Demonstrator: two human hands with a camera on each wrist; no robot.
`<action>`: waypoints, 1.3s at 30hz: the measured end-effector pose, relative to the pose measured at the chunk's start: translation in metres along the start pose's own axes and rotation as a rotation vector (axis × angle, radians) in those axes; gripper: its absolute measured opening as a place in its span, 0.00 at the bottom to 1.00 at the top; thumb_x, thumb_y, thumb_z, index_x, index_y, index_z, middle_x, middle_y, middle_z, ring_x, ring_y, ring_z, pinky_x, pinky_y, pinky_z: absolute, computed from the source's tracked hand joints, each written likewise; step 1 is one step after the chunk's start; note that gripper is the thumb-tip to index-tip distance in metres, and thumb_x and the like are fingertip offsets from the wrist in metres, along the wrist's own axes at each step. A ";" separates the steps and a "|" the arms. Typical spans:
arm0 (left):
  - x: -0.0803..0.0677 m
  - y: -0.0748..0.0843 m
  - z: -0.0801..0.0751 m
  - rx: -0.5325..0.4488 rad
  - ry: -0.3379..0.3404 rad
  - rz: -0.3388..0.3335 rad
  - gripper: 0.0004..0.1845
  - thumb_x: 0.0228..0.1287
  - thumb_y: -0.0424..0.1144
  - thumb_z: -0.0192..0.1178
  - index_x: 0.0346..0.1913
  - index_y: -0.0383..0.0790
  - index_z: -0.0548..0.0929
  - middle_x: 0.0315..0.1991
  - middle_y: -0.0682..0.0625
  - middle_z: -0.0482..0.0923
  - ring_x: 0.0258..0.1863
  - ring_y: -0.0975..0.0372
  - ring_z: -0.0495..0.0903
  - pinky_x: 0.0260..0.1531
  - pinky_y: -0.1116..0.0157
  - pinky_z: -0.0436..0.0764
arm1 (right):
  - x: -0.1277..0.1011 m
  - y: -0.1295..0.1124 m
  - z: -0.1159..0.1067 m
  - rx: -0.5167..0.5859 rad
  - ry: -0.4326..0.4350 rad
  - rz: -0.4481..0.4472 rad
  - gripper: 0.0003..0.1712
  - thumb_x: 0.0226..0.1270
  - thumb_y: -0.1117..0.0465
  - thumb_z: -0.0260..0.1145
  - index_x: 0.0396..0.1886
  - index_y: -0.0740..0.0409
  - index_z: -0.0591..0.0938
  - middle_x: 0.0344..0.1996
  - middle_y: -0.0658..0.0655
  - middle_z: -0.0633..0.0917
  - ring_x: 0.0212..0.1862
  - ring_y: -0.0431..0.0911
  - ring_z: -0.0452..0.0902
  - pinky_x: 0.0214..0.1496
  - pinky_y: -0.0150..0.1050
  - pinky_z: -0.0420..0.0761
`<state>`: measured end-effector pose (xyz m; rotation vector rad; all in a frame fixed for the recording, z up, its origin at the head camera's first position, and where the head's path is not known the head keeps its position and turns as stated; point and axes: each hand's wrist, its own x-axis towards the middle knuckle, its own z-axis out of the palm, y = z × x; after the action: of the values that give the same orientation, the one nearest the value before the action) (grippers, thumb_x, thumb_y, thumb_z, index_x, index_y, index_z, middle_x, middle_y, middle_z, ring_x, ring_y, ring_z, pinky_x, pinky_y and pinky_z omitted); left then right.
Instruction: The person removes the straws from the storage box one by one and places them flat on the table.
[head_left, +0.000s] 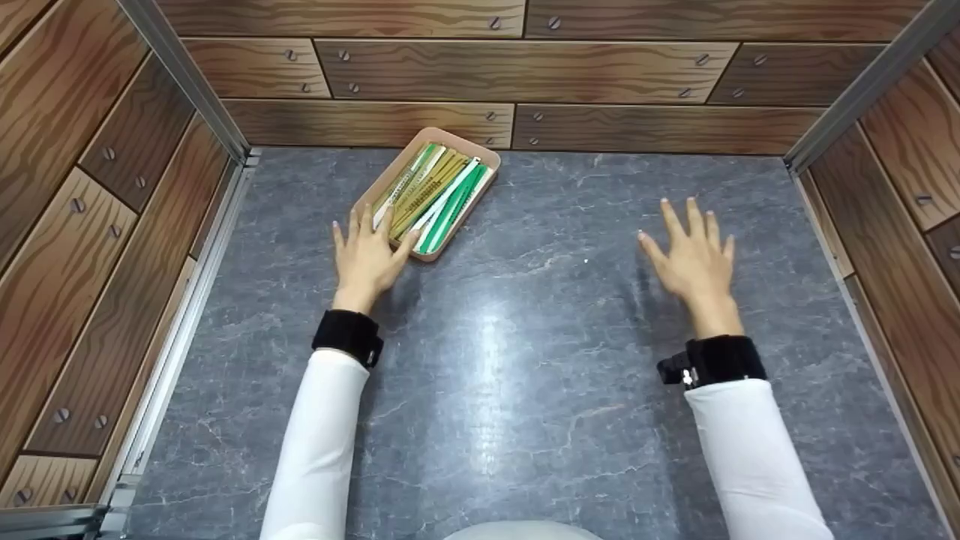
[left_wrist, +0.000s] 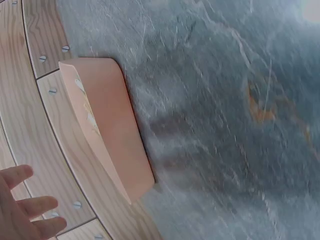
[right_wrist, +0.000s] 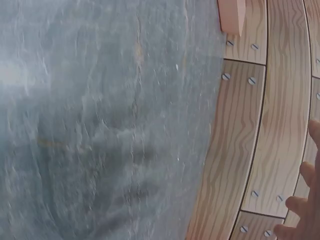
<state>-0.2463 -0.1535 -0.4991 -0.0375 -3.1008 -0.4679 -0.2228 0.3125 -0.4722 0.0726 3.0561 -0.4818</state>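
Note:
A shallow pink tray (head_left: 390, 178) lies at an angle near the back wall, filled with several green, olive and white strips (head_left: 439, 196). My left hand (head_left: 367, 251) hovers flat with straight, spread fingers just in front of the tray's near end, thumb by its corner, holding nothing. In the left wrist view the tray (left_wrist: 117, 130) shows from the side, with my fingertips (left_wrist: 30, 212) at the lower left. My right hand (head_left: 694, 255) is spread flat over the grey surface to the right, far from the tray; its fingers (right_wrist: 305, 200) edge into the right wrist view.
The grey marbled surface (head_left: 525, 360) is boxed in by wood-panel walls (head_left: 525, 71) at the back and on both sides, with metal rails (head_left: 187, 75) in the corners. A corner of the tray (right_wrist: 232, 15) shows in the right wrist view.

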 end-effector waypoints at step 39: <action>-0.021 0.057 0.069 0.129 -0.030 0.190 0.27 0.63 0.41 0.58 0.66 0.43 0.75 0.64 0.35 0.69 0.69 0.40 0.60 0.70 0.45 0.51 | -0.020 -0.094 0.106 0.209 -0.266 -0.263 0.37 0.74 0.48 0.56 0.76 0.56 0.60 0.71 0.66 0.63 0.71 0.63 0.58 0.70 0.61 0.56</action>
<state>-0.2237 -0.0788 -0.5488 -0.3379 -3.1067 -0.2636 -0.2039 0.1901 -0.5436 -0.3595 2.7554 -0.7571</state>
